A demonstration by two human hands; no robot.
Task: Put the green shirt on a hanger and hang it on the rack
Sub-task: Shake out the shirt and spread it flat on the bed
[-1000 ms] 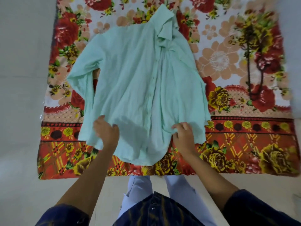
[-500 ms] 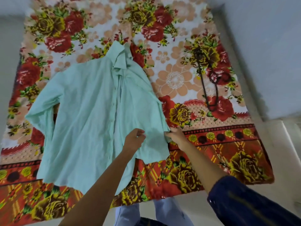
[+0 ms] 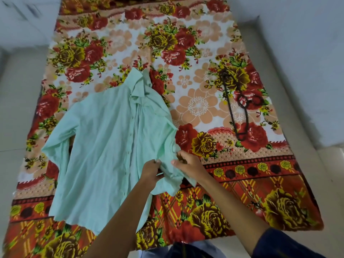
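A pale green shirt lies face up on a floral blanket, collar pointing away from me, one sleeve spread to the left. My left hand and my right hand both pinch the bunched right sleeve near the shirt's right edge, lifting the cloth slightly. A dark hanger lies flat on the blanket to the right of the shirt, about an arm's width from my hands. No rack is in view.
The red, orange and yellow floral blanket covers the floor area in front of me. Pale tiled floor borders it on the left. A light wall rises along the right side.
My left hand crossed from the shirt's lower left hem to the right sleeve. Both hands now gather that sleeve. The view shifted right, bringing the hanger further into the frame.
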